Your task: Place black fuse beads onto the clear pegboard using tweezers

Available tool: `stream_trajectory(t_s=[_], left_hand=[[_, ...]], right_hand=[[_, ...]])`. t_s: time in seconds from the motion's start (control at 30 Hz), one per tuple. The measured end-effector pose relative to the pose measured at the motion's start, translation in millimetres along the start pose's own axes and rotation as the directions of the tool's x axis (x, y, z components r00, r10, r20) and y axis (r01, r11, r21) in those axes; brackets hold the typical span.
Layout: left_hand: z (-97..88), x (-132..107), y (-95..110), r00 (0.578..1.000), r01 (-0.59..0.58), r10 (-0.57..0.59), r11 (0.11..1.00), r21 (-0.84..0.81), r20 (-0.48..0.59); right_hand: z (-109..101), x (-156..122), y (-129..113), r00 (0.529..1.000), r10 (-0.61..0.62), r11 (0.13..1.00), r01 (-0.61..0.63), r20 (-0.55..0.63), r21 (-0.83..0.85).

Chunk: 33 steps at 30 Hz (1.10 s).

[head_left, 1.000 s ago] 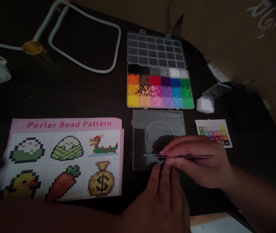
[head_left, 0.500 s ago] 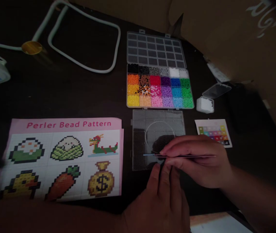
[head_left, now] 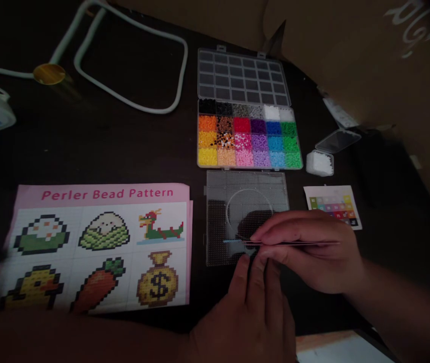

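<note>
Tweezers (head_left: 294, 243) are pinched in my right hand (head_left: 313, 249), their tips pointing left over the clear pegboard (head_left: 215, 212). A short row of light blue beads (head_left: 232, 241) lies on the board at those tips. Whether a bead is between the tips is too small to tell. My left hand (head_left: 250, 312) reaches up from below, its fingers stretched out and the fingertips at the board's lower edge, close under my right thumb. My right fingers cover the board's lower right part.
Behind the board stands an open bead case (head_left: 250, 133) with several colours. Left lies a bead pattern sheet (head_left: 105, 247). To the right are a small box of white beads (head_left: 320, 164) and a colour chart (head_left: 331, 204). A pale bent tube frame (head_left: 182, 70) rests at the back left.
The tweezers and my right hand have shifted very slightly to the right. My left hand keeps its place at the board's edge.
</note>
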<state>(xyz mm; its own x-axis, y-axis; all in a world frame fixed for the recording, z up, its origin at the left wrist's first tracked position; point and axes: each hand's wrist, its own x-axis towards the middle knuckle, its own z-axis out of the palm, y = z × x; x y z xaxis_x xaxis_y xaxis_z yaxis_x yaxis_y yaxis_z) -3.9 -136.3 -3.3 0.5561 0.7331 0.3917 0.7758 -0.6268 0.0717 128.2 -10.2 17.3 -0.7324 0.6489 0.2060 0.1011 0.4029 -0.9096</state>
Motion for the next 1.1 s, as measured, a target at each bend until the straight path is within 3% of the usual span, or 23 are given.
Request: stream_trajectory(t_s=[0.13,0.33,0.57,0.8,1.1], left_hand=[[-0.5,-1,-1,1.000,-0.007,0.007,1.000,0.007,-0.003],[-0.1,-2,-2,1.000,-0.022,0.022,0.999,0.037,0.006],[4.3,-3,-4,0.999,-0.044,0.046,0.996,0.073,-0.024],[7.7,-5,-6,0.996,-0.056,0.063,0.991,0.118,-0.059],[20.2,-10,-10,0.982,-0.067,0.102,0.973,0.220,-0.156]], right_hand=[[0,-1,0,1.000,0.006,0.999,-0.006,-0.029,0.032],[-2,-1,-2,0.986,0.034,0.998,-0.025,-0.163,0.057],[-12,5,-1,0.969,-0.065,0.994,0.084,-0.240,0.069],[-22,12,3,0.911,-0.136,0.990,0.111,-0.390,-0.086],[-32,23,28,0.826,-0.115,0.993,0.107,-0.551,-0.047]])
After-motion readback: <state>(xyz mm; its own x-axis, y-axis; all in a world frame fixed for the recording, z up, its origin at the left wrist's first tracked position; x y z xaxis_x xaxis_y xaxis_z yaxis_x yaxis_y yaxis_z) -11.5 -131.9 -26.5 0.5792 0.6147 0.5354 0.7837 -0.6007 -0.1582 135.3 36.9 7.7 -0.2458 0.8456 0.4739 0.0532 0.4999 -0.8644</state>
